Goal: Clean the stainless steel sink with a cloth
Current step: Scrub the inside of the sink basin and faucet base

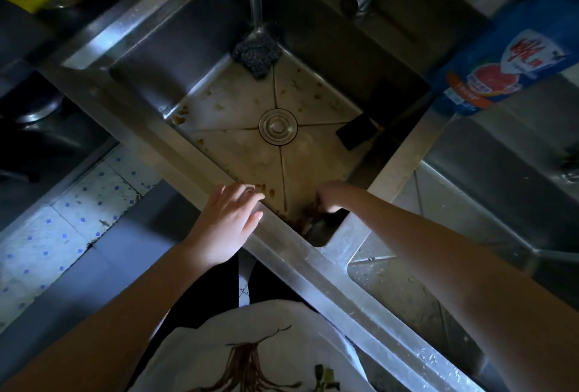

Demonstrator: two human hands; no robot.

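Printed shirt [250, 344] fills the lower middle; above it I see the left hand [230, 219] resting spread on the front rim of the sink [175, 140]. Right of it, the right hand [332, 200] curls round a dark cloth [317, 229] in the near corner, and the brown-spotted bottom stretches up-frame toward the drain [278, 126].

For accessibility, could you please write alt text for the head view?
The right hand reaches into the near corner of a stained sink, gripping a dark cloth; the left hand rests on its rim. A scouring pad lies in the far corner.
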